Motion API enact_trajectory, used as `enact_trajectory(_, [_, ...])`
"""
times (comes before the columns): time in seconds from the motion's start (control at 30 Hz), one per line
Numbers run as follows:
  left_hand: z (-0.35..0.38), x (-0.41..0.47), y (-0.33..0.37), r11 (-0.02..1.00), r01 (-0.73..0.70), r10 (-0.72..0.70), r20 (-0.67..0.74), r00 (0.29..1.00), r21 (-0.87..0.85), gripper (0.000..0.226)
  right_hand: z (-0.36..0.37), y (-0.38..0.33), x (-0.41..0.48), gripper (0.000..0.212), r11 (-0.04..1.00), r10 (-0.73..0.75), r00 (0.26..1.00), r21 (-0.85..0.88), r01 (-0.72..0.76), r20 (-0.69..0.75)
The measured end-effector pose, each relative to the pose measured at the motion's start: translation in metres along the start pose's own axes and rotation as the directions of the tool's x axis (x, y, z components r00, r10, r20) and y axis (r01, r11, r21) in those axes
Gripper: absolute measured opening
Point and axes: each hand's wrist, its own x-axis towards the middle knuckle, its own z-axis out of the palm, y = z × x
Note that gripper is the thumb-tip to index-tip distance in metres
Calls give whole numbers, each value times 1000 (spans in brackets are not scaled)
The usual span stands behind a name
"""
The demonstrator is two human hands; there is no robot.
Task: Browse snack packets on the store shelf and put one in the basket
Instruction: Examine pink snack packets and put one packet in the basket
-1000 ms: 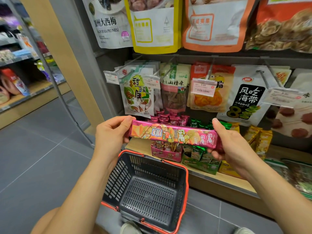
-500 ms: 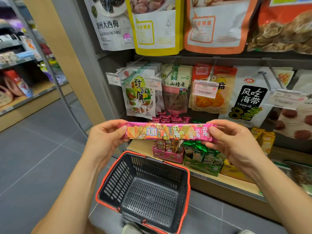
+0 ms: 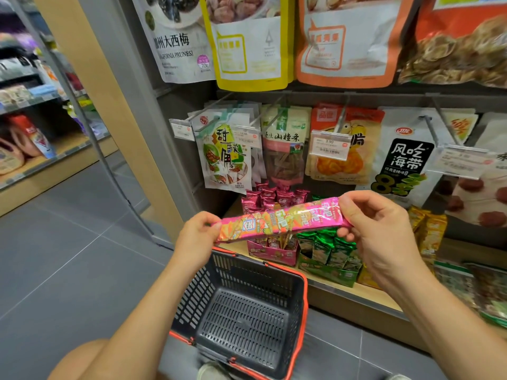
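A long pink snack packet (image 3: 279, 221) is held level in front of the shelf, its right end slightly higher. My left hand (image 3: 196, 235) pinches its left end. My right hand (image 3: 381, 229) grips its right end, fingers curled round it. Below the packet sits a dark grey basket (image 3: 297, 303) with an orange rim, nothing inside it, its mesh floor visible. My left forearm crosses the basket's left side.
A pink display box (image 3: 270, 249) and a green one (image 3: 327, 266) of small packets stand on the wooden shelf (image 3: 365, 294). Hanging bags (image 3: 226, 157) with price tags (image 3: 329, 145) fill the pegs above. Grey tiled floor (image 3: 68, 256) lies to the left.
The packet has tilted so its right end is now higher than its left. Both hands keep hold of its ends. The view has shifted a little toward the shelf.
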Motion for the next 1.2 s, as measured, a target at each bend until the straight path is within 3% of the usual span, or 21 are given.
enact_trajectory(0.07, [11,-1,-5,992,23,-29,47,998,127,18,-3,-5,1,13,986,-26,999,-164,31,36])
enact_trajectory(0.13, [18,-3,-8,971,32,-44,42,998,239,16,-5,-13,-1,11,964,33,986,-266,12,164])
enact_trajectory(0.2, [23,-4,-11,946,23,-36,33,999,324,14,-9,-18,-3,30,933,124,947,-360,-10,296])
enact_trajectory(0.33, [39,-18,-23,923,-73,-21,240,971,377,10,-13,-15,-6,35,778,38,931,-595,201,364])
enact_trajectory(0.4, [51,-28,-30,905,-158,-3,380,925,394,13,-15,-12,-6,33,723,-13,915,-628,287,403])
enact_trajectory(0.57, [75,-37,-36,850,-286,18,518,855,442,11,-19,-3,-2,31,645,-19,915,-695,319,402])
enact_trajectory(0.73, [77,-32,-35,648,-535,26,686,727,542,18,-21,5,6,19,594,-39,932,-741,313,362])
enact_trajectory(0.83, [74,-11,-27,587,-594,146,650,746,549,13,-24,7,11,18,634,-76,945,-716,292,318])
enact_trajectory(1.0, [81,41,-11,534,-612,440,427,790,583,22,-19,12,14,25,701,-148,964,-664,259,219])
enact_trajectory(1.07, [97,58,-6,444,-643,490,432,757,624,26,-17,18,15,26,748,-166,972,-621,234,166])
enact_trajectory(1.2, [143,75,1,87,-741,563,580,588,666,25,-16,33,20,30,780,-157,985,-601,171,76])
